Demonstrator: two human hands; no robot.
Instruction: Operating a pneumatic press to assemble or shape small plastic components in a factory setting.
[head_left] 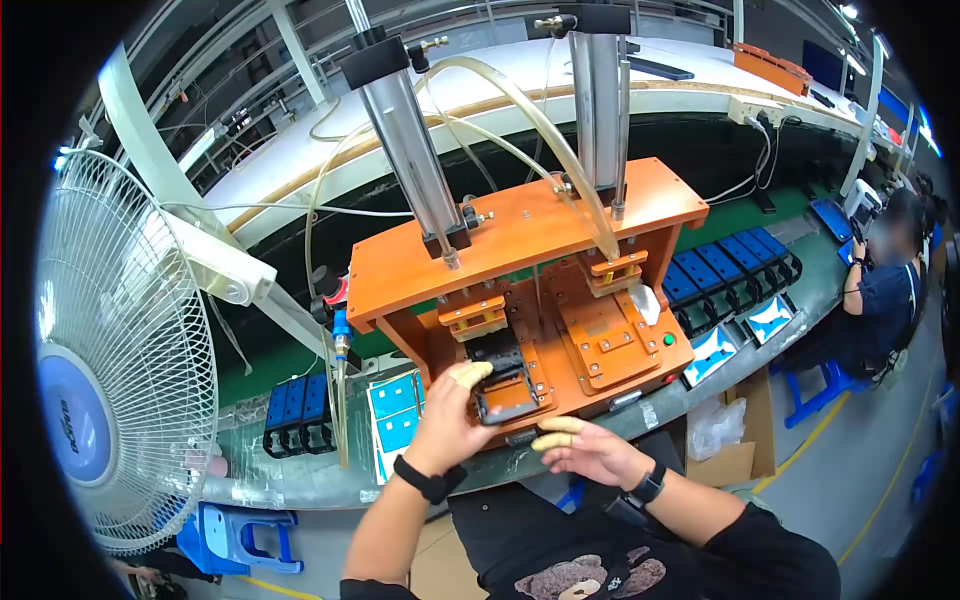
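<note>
My left hand (pixel 448 420), with light finger covers on its fingertips, grips the left edge of a black plastic frame (pixel 512 402). This frame lies on the left station of an orange two-station press (pixel 530 240), beneath the left pressing head (pixel 474 318). My left thumb is partly hidden. In front of the press's near edge, my right hand (pixel 592 452) is held with its fingers apart and nothing in them. It also wears finger covers. The right station's orange fixture plate (pixel 610 345) has no frame on it.
A large fan (pixel 120 350) stands at the left. Black frames with blue panels (pixel 735 265) line the bench at right; similar ones (pixel 298 412) are at left. Blue-and-white sheets (pixel 397 410) lie beside the press. A cardboard box (pixel 735 440) and a seated person (pixel 890 270) are at right.
</note>
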